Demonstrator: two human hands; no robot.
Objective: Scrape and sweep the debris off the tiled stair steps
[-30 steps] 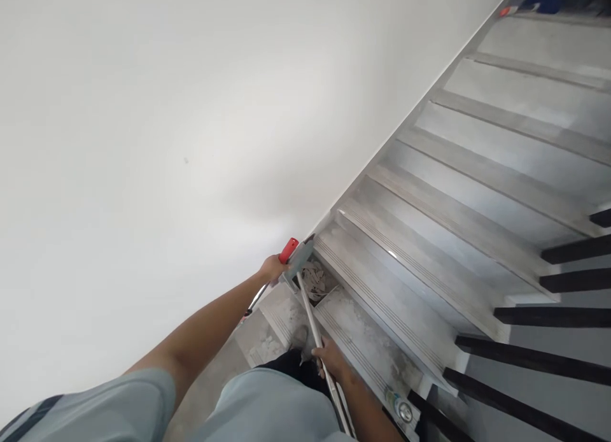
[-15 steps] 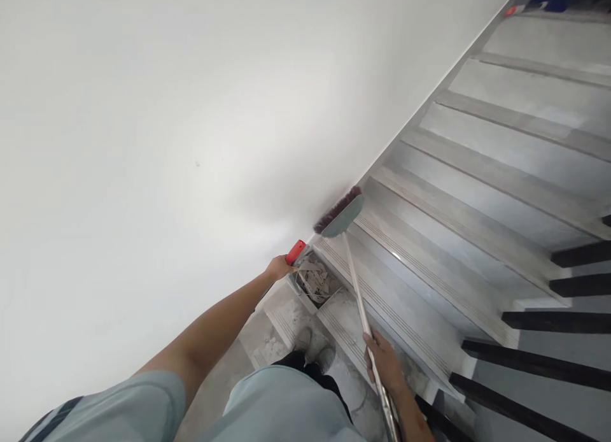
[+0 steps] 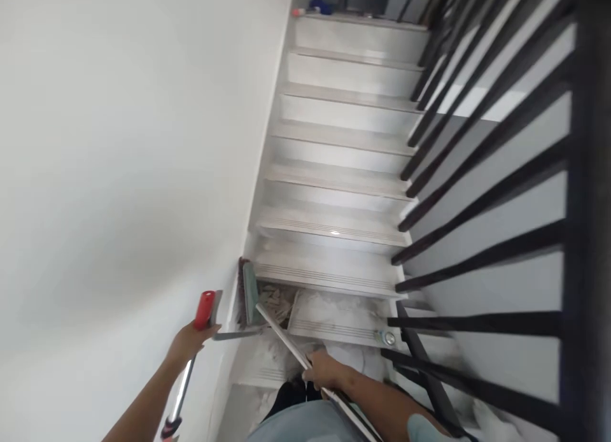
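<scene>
My left hand (image 3: 187,345) grips a metal pole (image 3: 182,386) just under its red end grip (image 3: 205,307), beside the white wall. A grey-green bar (image 3: 236,335) runs from near those fingers toward the steps; what it belongs to is unclear. My right hand (image 3: 329,370) is closed around the pale handle of a broom (image 3: 251,292), whose dark bristles stand against the wall's foot. Pale broken debris (image 3: 277,302) lies just right of the broom head, partly hidden by it; whether a dustpan holds it I cannot tell.
Pale stairs (image 3: 337,184) climb ahead, with dark railing bars (image 3: 482,257) along the right. A small round-topped can (image 3: 389,337) stands by the railing on a dusty step (image 3: 334,311). A blue item (image 3: 321,7) lies at the top.
My view has turned toward the stairs and railing. The broom head has turned upright along the wall and come down beside the debris. Both hands keep their holds.
</scene>
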